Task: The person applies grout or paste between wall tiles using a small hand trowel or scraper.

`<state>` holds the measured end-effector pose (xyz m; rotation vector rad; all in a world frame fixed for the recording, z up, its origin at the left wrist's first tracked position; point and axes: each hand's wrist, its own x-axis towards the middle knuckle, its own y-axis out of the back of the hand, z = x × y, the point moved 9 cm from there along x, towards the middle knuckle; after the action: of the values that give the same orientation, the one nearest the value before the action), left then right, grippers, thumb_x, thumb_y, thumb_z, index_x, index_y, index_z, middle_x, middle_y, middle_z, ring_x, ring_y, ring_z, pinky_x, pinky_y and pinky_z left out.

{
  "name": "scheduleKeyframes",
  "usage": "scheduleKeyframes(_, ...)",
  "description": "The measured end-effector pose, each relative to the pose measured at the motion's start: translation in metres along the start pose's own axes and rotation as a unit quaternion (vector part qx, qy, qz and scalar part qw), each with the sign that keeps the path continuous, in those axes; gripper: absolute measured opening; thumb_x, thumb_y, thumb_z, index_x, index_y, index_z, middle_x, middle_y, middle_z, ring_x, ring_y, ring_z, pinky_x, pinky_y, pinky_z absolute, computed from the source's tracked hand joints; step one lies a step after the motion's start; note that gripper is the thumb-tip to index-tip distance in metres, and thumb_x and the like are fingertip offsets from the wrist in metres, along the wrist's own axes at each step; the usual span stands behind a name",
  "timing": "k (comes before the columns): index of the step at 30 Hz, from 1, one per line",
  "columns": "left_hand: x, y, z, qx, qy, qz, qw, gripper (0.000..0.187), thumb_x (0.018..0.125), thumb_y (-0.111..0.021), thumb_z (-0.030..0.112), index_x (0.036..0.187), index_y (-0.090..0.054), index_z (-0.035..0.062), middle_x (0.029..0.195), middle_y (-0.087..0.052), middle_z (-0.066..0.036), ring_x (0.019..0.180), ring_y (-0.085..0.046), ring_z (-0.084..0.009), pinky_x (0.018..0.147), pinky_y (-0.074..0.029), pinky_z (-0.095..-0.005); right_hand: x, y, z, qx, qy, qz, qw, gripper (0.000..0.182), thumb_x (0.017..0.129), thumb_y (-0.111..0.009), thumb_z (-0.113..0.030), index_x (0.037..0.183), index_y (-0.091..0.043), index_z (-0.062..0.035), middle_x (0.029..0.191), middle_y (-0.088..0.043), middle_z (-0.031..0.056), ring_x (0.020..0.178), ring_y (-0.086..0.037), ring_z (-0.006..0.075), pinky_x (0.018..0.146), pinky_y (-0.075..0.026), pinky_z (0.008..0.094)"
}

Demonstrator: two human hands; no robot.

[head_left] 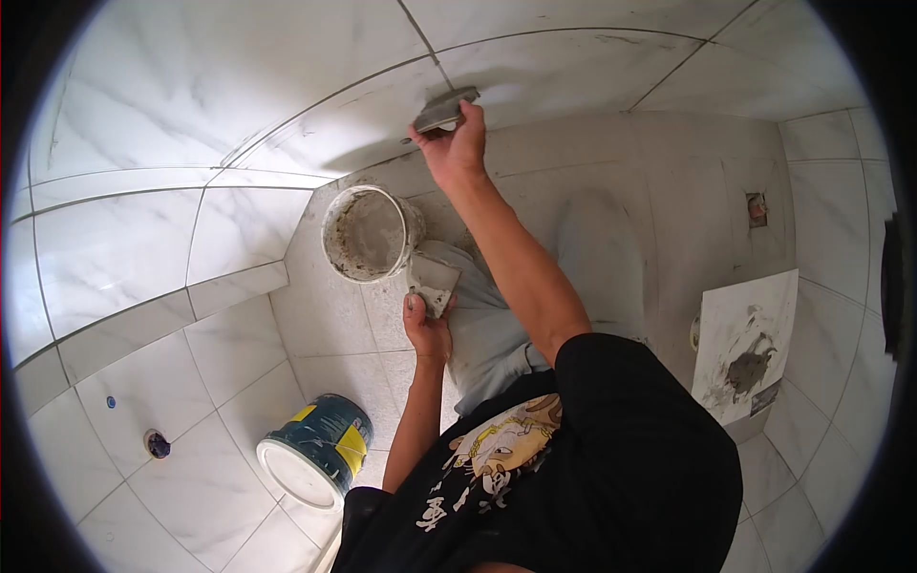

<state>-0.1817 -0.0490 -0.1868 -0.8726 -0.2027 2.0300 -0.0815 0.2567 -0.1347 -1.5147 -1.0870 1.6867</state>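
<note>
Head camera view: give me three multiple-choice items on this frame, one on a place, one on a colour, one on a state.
1. Where is the tool in the right hand?
A. inside the bucket
B. against the tiled wall
C. flat on the floor

2. What colour is the label on the paint can?
A. yellow
B. red
C. white

3. How does the bucket stand?
A. lid on
B. upside down
C. open at the top

Answers:
1. B: the scraper is pressed to the wall by a tile joint.
2. A: a yellow patch shows on the dark can.
3. C: its grey-smeared inside is visible, beside the left hand holding a trowel.
</note>
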Motion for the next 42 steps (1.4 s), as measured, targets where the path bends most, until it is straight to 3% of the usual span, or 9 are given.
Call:
scheduleKeyframes(11,0.001,0.003,0.001,-0.016,-0.001,0.018,1.0,0.034,0.1,-0.056,0.036,0.121,-0.053,0.0088,0.119,-0.062,-0.006,0.108,-0.061,-0.0226,0.095,-0.05,-0.0505,0.006,0.005,-0.001,-0.282,0.226,0.017,0.932,0.075,0.081,-0.078,-0.014,0.137,-0.029,-0.0005,0.105,-0.057,0.0089,0.094,-0.057,0.0173,0.091,-0.048,0.0437)
scheduleKeyframes(13,0.001,0.004,0.0,-0.001,-0.001,-0.006,1.0,0.046,0.097,-0.058,0.041,0.131,-0.052,0.0108,0.13,-0.059,-0.005,0.118,-0.057,-0.0236,0.098,-0.046,-0.0505,0.01,-0.002,0.003,-0.442,0.436,0.075,0.78,0.07,0.081,-0.078,-0.016,0.131,-0.031,-0.0002,0.101,-0.056,0.0096,0.09,-0.055,0.0159,0.084,-0.048,0.039)
scheduleKeyframes(15,0.002,0.003,-0.001,-0.003,0.0,-0.003,1.0,0.045,0.097,-0.058,0.042,0.129,-0.053,0.0109,0.129,-0.06,-0.005,0.118,-0.057,-0.0235,0.098,-0.046,-0.0505,0.009,0.007,0.017,-0.487,0.428,0.078,0.758,0.067,0.081,-0.078,-0.015,0.127,-0.032,-0.0017,0.1,-0.056,0.0106,0.09,-0.055,0.0157,0.077,-0.051,0.0361)
scheduleKeyframes(17,0.002,0.001,0.001,-0.006,-0.001,0.0,1.0,0.043,0.097,-0.058,0.042,0.127,-0.053,0.0109,0.129,-0.06,-0.005,0.117,-0.057,-0.0234,0.097,-0.047,-0.0504,-0.013,0.007,0.045,-0.311,0.115,-0.018,0.943,0.068,0.08,-0.074,-0.014,0.131,-0.03,-0.0016,0.096,-0.053,0.0089,0.083,-0.054,0.0164,0.076,-0.052,0.0329)
scheduleKeyframes(22,0.001,-0.001,0.002,0.001,-0.004,-0.013,1.0,0.04,0.098,-0.057,0.041,0.125,-0.054,0.0113,0.126,-0.061,-0.004,0.116,-0.058,-0.0227,0.097,-0.047,-0.0504,0.018,0.066,0.008,-0.052,-0.012,0.04,0.998,0.043,0.086,-0.064,-0.033,0.118,-0.046,-0.011,0.106,-0.055,0.0098,0.093,-0.055,0.0249,0.086,-0.052,0.0473)
scheduleKeyframes(27,0.002,-0.002,0.0,0.006,-0.011,-0.012,1.0,0.041,0.098,-0.058,0.04,0.126,-0.054,0.0108,0.125,-0.061,-0.004,0.115,-0.058,-0.0225,0.097,-0.048,-0.05,-0.008,-0.019,-0.006,-0.001,-0.001,-0.015,1.0,0.043,0.084,-0.067,-0.033,0.117,-0.048,-0.0115,0.119,-0.049,0.0123,0.112,-0.049,0.0304,0.097,-0.046,0.0525)
scheduleKeyframes(33,0.003,0.003,-0.001,0.008,-0.015,-0.006,1.0,0.044,0.097,-0.06,0.04,0.128,-0.053,0.0103,0.126,-0.061,-0.005,0.115,-0.058,-0.0228,0.097,-0.048,-0.0502,-0.049,-0.06,0.002,-0.115,0.021,-0.111,0.987,0.055,0.086,-0.068,-0.024,0.128,-0.037,-0.0086,0.107,-0.053,0.0089,0.091,-0.059,0.0248,0.084,-0.056,0.0512)
scheduleKeyframes(37,0.003,0.0,0.0,0.004,-0.007,-0.009,1.0,0.043,0.098,-0.058,0.039,0.13,-0.052,0.0102,0.128,-0.06,-0.005,0.116,-0.058,-0.0234,0.098,-0.047,-0.0507,-0.055,-0.048,-0.003,-0.186,0.111,0.004,0.976,0.072,0.084,-0.078,-0.019,0.135,-0.029,-0.0021,0.105,-0.058,0.0114,0.089,-0.063,0.0208,0.087,-0.057,0.0436)
scheduleKeyframes(42,0.001,-0.003,0.001,0.01,-0.005,-0.002,1.0,0.039,0.099,-0.056,0.038,0.126,-0.053,0.0103,0.127,-0.06,-0.005,0.116,-0.058,-0.0232,0.098,-0.047,-0.0517,-0.011,-0.055,0.018,-0.455,0.395,0.003,0.798,0.081,0.078,-0.083,-0.019,0.131,-0.025,-0.0005,0.105,-0.058,0.0156,0.089,-0.061,0.0207,0.08,-0.054,0.028)
